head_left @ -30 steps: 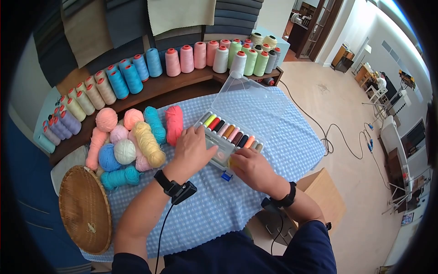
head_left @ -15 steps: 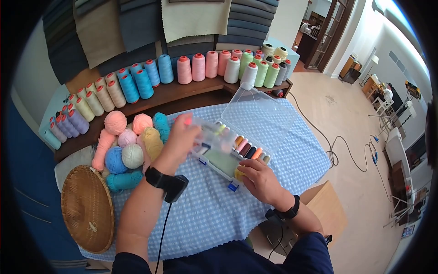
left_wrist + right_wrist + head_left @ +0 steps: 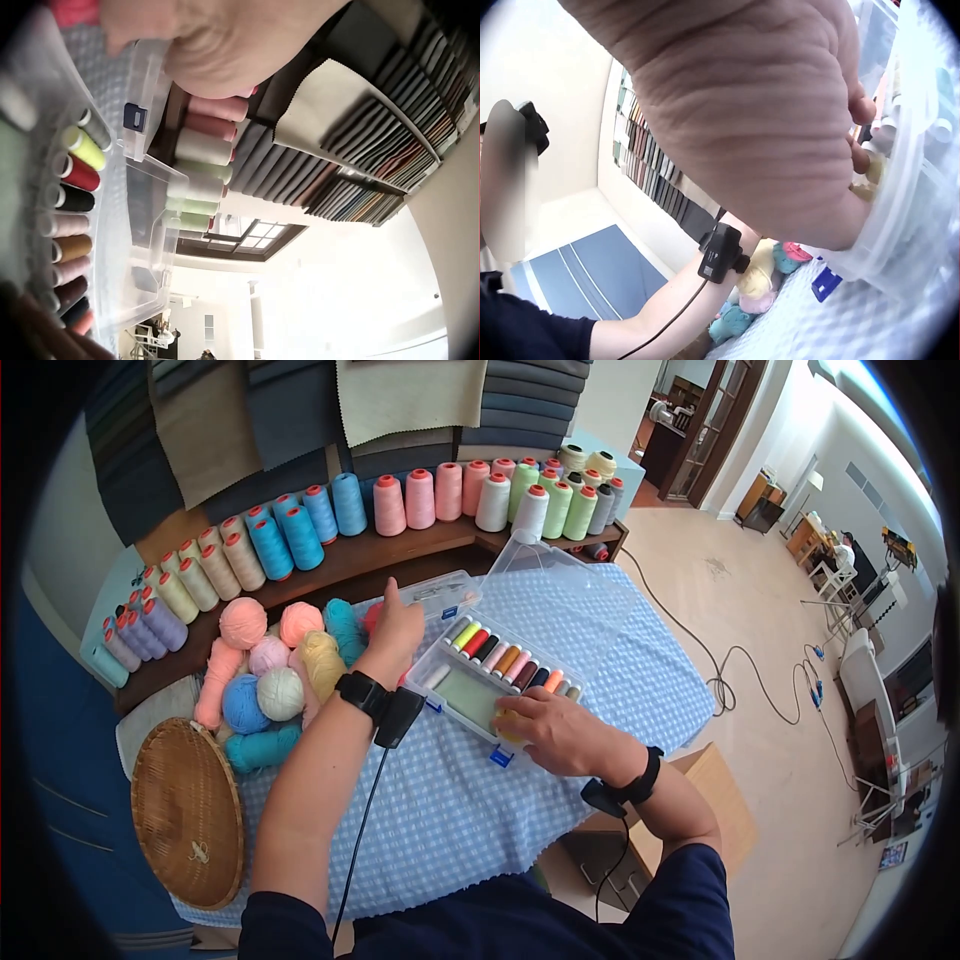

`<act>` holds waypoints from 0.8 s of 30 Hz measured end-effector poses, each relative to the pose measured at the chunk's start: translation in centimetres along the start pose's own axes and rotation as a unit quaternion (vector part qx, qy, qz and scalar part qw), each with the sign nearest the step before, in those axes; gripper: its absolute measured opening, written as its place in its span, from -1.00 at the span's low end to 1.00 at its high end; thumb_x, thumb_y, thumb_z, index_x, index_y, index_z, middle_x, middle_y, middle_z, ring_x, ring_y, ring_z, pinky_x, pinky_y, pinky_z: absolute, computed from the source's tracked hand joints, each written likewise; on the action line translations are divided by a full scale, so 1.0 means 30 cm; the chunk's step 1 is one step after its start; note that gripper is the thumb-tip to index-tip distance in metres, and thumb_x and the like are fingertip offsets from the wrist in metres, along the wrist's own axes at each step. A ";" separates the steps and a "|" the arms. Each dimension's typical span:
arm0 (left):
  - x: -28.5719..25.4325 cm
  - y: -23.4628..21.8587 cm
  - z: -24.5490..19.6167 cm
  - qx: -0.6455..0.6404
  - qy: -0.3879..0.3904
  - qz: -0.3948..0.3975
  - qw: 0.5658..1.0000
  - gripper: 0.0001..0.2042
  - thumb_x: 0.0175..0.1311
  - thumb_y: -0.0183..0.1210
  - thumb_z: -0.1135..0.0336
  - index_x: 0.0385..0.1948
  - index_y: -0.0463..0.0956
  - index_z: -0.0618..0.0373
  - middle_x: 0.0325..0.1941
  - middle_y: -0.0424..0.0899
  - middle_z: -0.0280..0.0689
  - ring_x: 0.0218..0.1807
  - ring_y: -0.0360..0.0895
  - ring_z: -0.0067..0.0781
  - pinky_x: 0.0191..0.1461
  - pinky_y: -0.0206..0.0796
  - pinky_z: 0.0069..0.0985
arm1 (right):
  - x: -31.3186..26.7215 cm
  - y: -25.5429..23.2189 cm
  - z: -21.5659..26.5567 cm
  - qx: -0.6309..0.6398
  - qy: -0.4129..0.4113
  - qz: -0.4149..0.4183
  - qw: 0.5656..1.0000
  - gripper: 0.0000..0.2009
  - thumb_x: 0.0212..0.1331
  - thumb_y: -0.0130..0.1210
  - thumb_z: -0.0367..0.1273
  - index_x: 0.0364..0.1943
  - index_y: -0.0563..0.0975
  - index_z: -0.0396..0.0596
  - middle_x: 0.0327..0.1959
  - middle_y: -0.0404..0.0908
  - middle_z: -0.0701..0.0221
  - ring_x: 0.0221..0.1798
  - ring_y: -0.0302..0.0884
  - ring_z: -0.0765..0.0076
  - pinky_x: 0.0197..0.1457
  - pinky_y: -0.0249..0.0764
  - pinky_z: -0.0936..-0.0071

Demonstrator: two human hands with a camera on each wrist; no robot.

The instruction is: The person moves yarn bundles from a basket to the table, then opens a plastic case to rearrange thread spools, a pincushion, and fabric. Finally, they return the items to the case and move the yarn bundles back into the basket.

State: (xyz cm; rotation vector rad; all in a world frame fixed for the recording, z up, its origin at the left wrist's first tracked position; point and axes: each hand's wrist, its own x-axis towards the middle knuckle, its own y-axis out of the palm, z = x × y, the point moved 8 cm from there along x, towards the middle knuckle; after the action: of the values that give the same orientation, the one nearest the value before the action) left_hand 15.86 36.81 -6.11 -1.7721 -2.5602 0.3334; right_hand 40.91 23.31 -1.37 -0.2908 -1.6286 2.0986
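A clear plastic case point(image 3: 468, 732) lies open on the checked cloth, its transparent lid point(image 3: 560, 595) raised at the back. A slanted row of small thread spools point(image 3: 509, 662) in many colours fills its rear part. Behind its left end sits a smaller clear box point(image 3: 445, 592) with a dark blue latch point(image 3: 135, 117). My left hand point(image 3: 395, 632) grips that box's near left end, its fingertips largely hidden. Inside the case's front right corner, my right hand point(image 3: 562, 732) pinches a small yellow item point(image 3: 510, 722), mostly covered by the fingers; its kind does not show.
Balls and skeins of yarn point(image 3: 280, 693) are heaped left of the case, a red one partly behind the left hand. A woven basket point(image 3: 187, 815) leans at the left edge. Tall thread cones point(image 3: 420, 499) line the curved wooden shelf point(image 3: 360, 558) behind.
My left hand has lifted the smaller clear box out of the case and moved it back and left onto the cloth. The right hand stays at the case's front right corner.
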 end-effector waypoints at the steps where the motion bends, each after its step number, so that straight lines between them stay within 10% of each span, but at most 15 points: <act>1: -0.003 -0.010 0.009 -0.007 -0.023 0.013 1.000 -0.25 0.49 0.01 0.37 0.69 -0.03 0.29 0.56 0.39 0.32 0.62 0.35 0.11 0.62 0.23 -0.26 | 0.009 0.002 -0.006 0.000 -0.003 -0.001 1.000 -0.57 0.17 0.19 -0.57 0.18 0.69 -0.20 0.34 0.60 0.06 0.35 0.53 -0.10 0.44 0.52 0.10; 7: 0.025 0.009 0.033 0.330 0.120 0.020 0.936 -0.35 0.54 0.11 0.16 0.56 0.28 0.34 0.56 0.31 0.45 0.60 0.27 0.49 0.65 0.22 -0.06 | 0.045 0.010 -0.021 -0.014 0.024 0.074 0.997 -0.49 0.14 0.30 -0.50 0.26 0.65 -0.19 0.23 0.59 0.08 0.37 0.50 -0.08 0.45 0.52 0.11; 11: -0.022 0.027 0.018 0.500 0.120 0.071 0.855 -0.38 0.52 0.17 0.05 0.44 0.46 0.35 0.49 0.49 0.30 0.56 0.40 0.29 0.62 0.24 -0.03 | 0.036 -0.012 -0.022 -0.004 0.037 0.072 0.997 -0.38 0.00 0.45 -0.43 0.27 0.64 -0.20 0.15 0.59 0.08 0.33 0.52 -0.08 0.42 0.54 0.09; 15: -0.032 0.019 0.042 0.464 0.056 0.185 0.864 -0.43 0.46 0.22 0.08 0.32 0.56 0.37 0.43 0.57 0.23 0.50 0.48 0.21 0.56 0.33 -0.04 | 0.034 -0.036 -0.031 -0.001 0.034 0.047 0.998 -0.34 -0.07 0.49 -0.37 0.25 0.65 -0.20 0.13 0.61 0.07 0.26 0.58 -0.09 0.37 0.57 0.08; 24: -0.559 -0.036 -0.110 0.366 0.397 0.041 0.841 -0.67 0.35 0.33 0.26 0.04 0.63 0.26 0.06 0.69 0.00 0.10 0.64 0.19 0.22 0.52 -0.02 | 0.201 -0.121 -0.020 -0.012 0.002 -0.028 1.000 -0.24 -0.14 0.45 -0.31 0.32 0.59 -0.18 0.15 0.65 0.05 0.21 0.61 -0.16 0.37 0.56 0.08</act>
State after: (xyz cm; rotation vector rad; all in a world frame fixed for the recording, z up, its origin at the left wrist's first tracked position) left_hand 21.33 21.47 -0.80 -1.3118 -1.4862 0.3927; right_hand 36.78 27.41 2.62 -0.2550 -1.6410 2.0380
